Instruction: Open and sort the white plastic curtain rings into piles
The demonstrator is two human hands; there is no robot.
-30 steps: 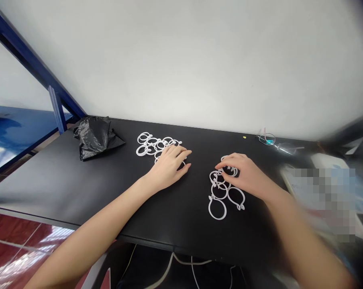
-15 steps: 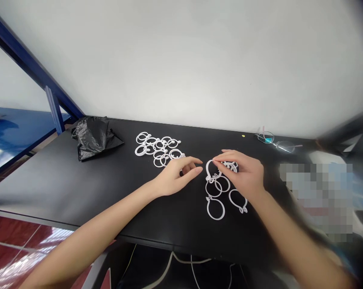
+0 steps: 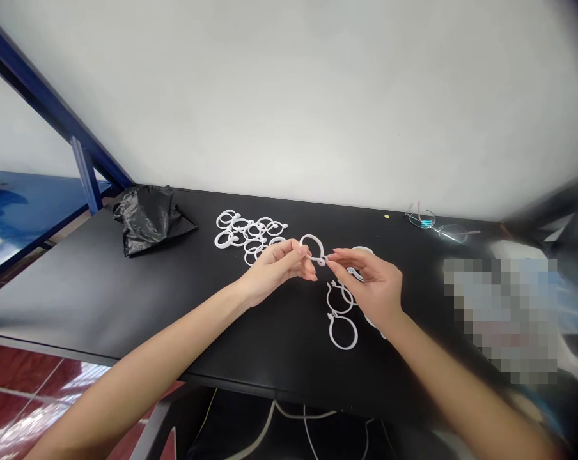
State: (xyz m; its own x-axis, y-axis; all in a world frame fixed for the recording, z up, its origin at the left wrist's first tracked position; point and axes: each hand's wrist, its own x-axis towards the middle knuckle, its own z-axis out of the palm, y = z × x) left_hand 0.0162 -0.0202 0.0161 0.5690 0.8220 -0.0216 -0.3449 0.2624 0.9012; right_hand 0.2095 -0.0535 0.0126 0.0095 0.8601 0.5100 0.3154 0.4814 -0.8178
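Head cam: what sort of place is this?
Probably a small workshop or hand-assembly room: a black-topped workbench, a blue steel frame beside it, and loose white plastic rings laid out on the bench.

The right hand (image 3: 368, 284) hides part of the white plastic rings (image 3: 343, 349) beneath it. A pixelated patch (image 3: 500, 319) blurs whatever lies further right.

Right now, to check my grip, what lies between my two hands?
A white plastic ring lies between the left hand and the right hand, in the head view; both touch it.
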